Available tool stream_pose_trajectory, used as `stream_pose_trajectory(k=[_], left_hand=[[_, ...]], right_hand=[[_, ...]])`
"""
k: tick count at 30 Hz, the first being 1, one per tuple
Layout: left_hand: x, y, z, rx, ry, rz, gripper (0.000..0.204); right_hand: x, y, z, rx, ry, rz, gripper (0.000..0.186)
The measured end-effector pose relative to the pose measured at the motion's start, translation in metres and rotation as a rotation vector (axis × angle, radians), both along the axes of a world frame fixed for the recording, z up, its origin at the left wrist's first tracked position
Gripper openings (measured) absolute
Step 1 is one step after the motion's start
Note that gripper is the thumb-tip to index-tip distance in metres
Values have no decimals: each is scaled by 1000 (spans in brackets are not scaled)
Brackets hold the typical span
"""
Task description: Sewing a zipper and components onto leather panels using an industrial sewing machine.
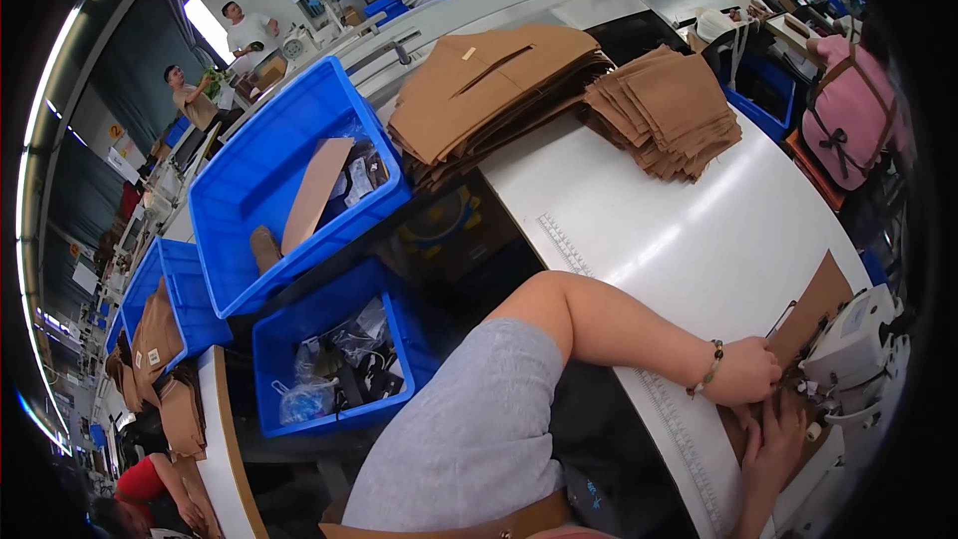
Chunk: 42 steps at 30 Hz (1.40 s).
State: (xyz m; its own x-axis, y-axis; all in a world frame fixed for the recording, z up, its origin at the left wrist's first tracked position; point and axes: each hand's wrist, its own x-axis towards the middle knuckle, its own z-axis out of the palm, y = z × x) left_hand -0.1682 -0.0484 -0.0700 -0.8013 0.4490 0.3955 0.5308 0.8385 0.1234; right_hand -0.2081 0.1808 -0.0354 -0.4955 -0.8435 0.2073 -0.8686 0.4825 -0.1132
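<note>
Here, two bare hands press a brown fabric piece (813,304) flat on a white table (679,230) at a sewing machine (853,349).

Nearest, the right hand (776,436) lies flat with fingers spread on the fabric, pressing rather than gripping. Just above it, the left hand (743,371), a beaded bracelet (710,367) at its wrist, rests knuckles up on the same piece, fingers curled onto it; whether it pinches the cloth I cannot tell. The fabric runs from under both hands up past the machine, which sits just right of them. Well beyond the hands, two stacks of brown cut pieces (664,105) lie on the table. Far to the left of the hands stand blue plastic bins (254,180).
</note>
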Motion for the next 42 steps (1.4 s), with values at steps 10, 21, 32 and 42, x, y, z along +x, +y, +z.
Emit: stream_pose_trajectory(k=[10,21,32,42], left_hand=[[-4,2,-8,41,-10,-22,61],[1,4,-1,32,-35,-2,57],[5,6,1,14,-38,29,53],[7,7,0,41,-56,31,56]], right_hand=[[4,1,-6,1,-1,-10,45],[6,3,-6,-33,-27,-17,44],[11,1,-4,-59,-52,-25,44],[10,4,-5,-51,-127,-35,46]])
